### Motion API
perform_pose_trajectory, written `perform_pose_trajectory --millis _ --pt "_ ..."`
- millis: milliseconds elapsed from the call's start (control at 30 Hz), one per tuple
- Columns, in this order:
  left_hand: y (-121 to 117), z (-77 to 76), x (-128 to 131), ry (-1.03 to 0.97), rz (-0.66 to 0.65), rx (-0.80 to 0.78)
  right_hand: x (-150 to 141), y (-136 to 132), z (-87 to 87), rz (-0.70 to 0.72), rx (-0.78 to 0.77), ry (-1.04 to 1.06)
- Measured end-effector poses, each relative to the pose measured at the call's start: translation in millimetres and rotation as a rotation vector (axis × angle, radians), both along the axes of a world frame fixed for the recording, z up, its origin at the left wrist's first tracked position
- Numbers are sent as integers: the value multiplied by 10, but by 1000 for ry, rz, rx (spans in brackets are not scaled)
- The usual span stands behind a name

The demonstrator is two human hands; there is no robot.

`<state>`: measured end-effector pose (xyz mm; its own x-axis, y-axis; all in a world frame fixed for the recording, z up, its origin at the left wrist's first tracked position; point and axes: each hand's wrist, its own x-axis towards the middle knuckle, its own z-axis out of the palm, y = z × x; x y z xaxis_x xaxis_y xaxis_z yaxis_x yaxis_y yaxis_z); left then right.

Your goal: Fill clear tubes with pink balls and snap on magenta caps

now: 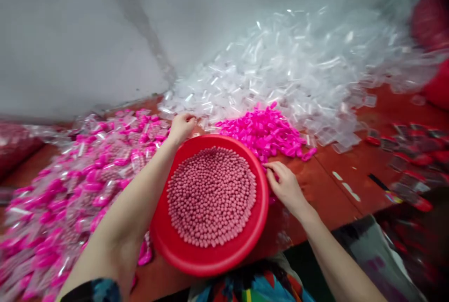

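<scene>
Pink round beads (212, 194) lie in a wide, round red plastic basin (257, 239), which stands on the reddish-brown worktop (328, 176) in front of the person. The left arm (129, 220) reaches forward over the basin's left side, and the left hand (180, 129) is just beyond its far rim, near the loose clear plastic pieces (273, 68). Its fingers (191, 118) are bent and drawn close together; whether they pinch anything, I cannot tell. The right arm (336, 250) slants inward from the lower right, elbow low, and the right hand (287, 187) is at the basin's right rim, beside a heap of bright pink plastic parts (263, 131). Its fingers curl towards the thumb, and their grip is too blurred to tell. Clear packages with pink parts (94, 176) spread across the left side. Red-and-clear pieces (416, 152) lie at the right, near a small multicoloured item (393, 197) whose markings are too blurred to read.
</scene>
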<state>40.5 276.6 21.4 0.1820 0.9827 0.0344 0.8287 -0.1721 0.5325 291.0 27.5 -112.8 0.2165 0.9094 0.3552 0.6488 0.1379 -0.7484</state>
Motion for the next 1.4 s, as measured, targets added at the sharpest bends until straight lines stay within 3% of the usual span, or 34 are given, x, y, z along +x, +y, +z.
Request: perform_pose_trajectory --millis 100,300,433,667,833,1033,1133,1233,1400 --pt "205 -72 -221 73 68 -83 86 -101 -84 -60 -28 54" --pt "94 -242 -344 116 -45 -365 340 -296 44 -341 -58 86" --pt "77 -295 -314 122 29 -381 335 -221 77 -256 -91 40" --pt "142 -390 -340 -18 171 -466 75 -121 136 -71 -193 -270" --pt "126 -383 -353 -35 143 -461 -105 -207 26 44 -244 -435" --pt "124 -410 -348 -94 148 -495 -172 -313 -90 -165 -112 -487" --pt "214 -481 -400 -78 121 -502 -223 -363 -136 6 -40 -524" --pt "305 -540 -478 -34 7 -552 -241 -363 -245 106 5 -570" --pt "399 -624 -539 24 -109 -519 -133 -313 -351 -33 -4 -592"
